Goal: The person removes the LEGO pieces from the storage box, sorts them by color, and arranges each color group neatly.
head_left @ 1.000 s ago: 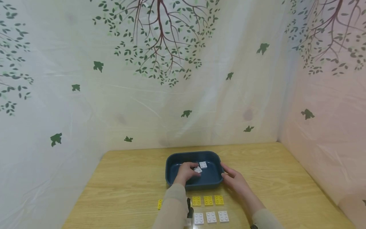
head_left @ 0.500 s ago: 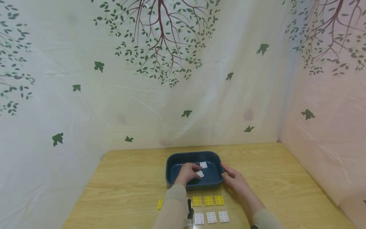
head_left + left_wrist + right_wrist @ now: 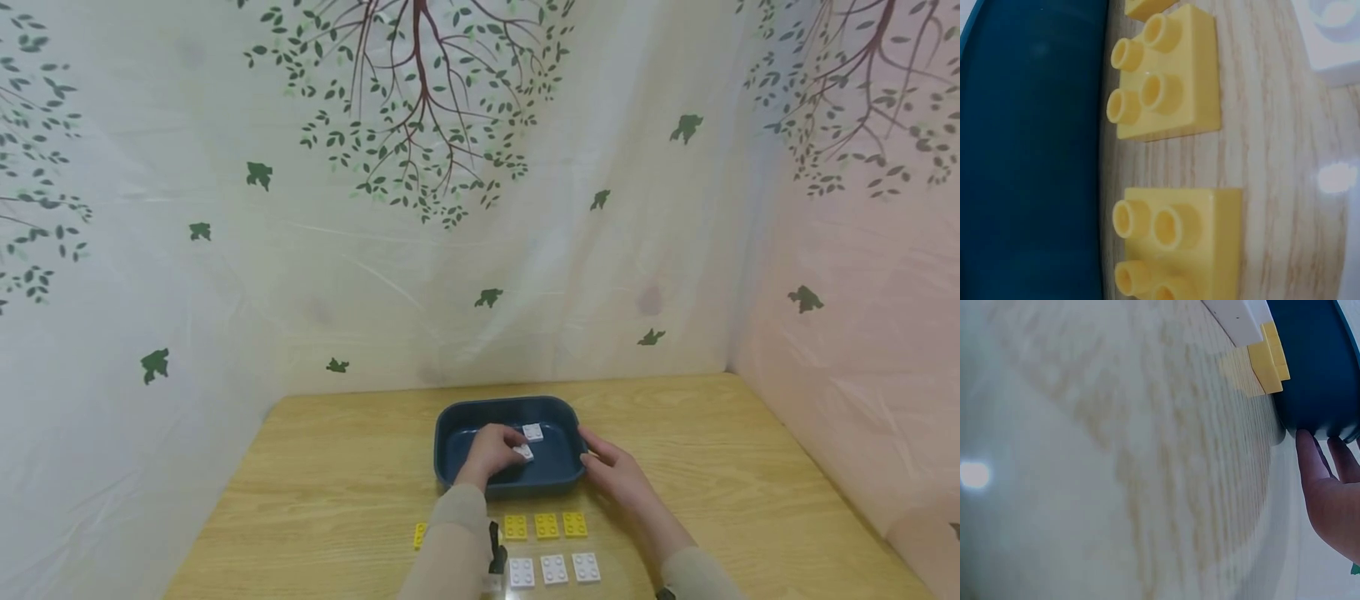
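A dark blue bin [image 3: 553, 473] stands on the wooden table, in the middle of the head view. Inside it, my left hand [image 3: 491, 450] pinches a white toy brick [image 3: 525, 452] between thumb and fingers, which partly cover it. Another white brick [image 3: 532, 432] lies in the bin just beyond the fingertips. My right hand [image 3: 618, 475] touches the outside of the bin's right wall with extended fingers and thumb. In the right wrist view, the fingers [image 3: 1312, 456] of that hand rest against the blue wall. The left wrist view does not show the left hand.
Before the bin, yellow bricks [image 3: 547, 526] form a row on the table [image 3: 322, 467]. White bricks [image 3: 554, 569] make a second row nearer me. My left forearm hides part of both rows. A printed curtain [image 3: 375, 333] hangs behind the table.
The white brick in my left hand has shifted slightly toward me and to the right, turning a little. My right hand stays against the bin.
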Available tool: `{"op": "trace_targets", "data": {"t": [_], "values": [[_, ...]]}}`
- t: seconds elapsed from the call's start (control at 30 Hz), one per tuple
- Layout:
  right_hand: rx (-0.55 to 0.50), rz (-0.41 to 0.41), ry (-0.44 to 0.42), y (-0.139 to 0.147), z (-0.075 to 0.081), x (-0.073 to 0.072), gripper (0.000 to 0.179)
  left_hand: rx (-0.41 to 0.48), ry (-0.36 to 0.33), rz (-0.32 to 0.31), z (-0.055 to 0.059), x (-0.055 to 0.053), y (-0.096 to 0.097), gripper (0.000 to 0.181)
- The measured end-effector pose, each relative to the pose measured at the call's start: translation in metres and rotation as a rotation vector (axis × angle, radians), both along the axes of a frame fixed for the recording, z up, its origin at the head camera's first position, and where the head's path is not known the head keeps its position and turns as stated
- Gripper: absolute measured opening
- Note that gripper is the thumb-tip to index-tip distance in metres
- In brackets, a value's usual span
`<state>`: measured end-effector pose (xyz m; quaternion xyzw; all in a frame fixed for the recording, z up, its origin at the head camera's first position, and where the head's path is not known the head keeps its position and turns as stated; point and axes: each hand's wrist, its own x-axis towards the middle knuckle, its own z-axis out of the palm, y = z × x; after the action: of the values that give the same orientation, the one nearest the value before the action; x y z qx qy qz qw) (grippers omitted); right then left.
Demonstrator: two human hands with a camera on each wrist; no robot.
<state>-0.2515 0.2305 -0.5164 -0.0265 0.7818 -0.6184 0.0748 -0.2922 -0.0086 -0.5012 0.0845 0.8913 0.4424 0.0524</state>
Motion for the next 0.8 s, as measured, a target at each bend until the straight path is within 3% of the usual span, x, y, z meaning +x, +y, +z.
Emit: {"op": "trace_targets", "data": {"t": [0.17, 0.47, 0.63, 0.8], "values": [[-0.012, 0.006, 0.003, -0.001, -0.001, -0.002, 0.052, 0.056, 0.025, 0.016, 0.005, -0.002, -0.003, 0.026], [-0.072, 0.001, 0.001, -0.002, -0.001, -0.001, 0.052, 0.245, 0.033, 0.029, 0.027, -0.002, -0.001, 0.027], [-0.034, 0.003, 0.002, -0.001, -0.002, -0.001, 0.052, 0.312, 0.024, 0.023, 0.034, 0.002, 0.002, 0.03], [-0.001, -0.005, -0.007, -0.001, -0.001, -0.001, 0.053, 0.443, -0.013, 0.023, 0.041, 0.009, 0.004, 0.031]]}}
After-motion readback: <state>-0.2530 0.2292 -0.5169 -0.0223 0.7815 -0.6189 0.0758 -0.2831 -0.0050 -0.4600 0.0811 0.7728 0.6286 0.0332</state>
